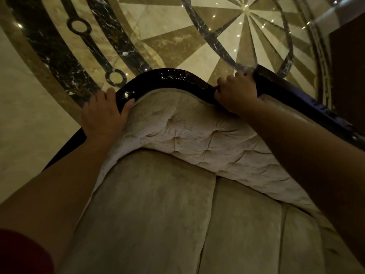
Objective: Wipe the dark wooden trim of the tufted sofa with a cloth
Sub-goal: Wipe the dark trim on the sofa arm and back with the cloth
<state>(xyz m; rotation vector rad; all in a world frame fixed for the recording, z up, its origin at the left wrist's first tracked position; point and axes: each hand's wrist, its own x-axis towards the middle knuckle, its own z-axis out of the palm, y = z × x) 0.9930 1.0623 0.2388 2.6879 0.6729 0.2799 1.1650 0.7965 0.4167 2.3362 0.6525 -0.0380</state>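
Left hand [103, 113] clamps the dark trim [173, 79], thumb hooked over its edge, bracing. Right hand [236, 93] is fisted on the crest's right dip; cloth not discernible. Best follow the curve, sparing the tufted back [197, 133].

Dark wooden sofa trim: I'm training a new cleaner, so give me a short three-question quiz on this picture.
1. True or false: the left hand and the right hand both touch the glossy dark wooden trim.
2. The pale tufted velvet backrest appears: A) directly below the trim, B) on the floor, C) over the right hand.
3. Fill in: beyond the trim lies a patterned ___ floor.
Key: 1 true; 2 A; 3 marble.
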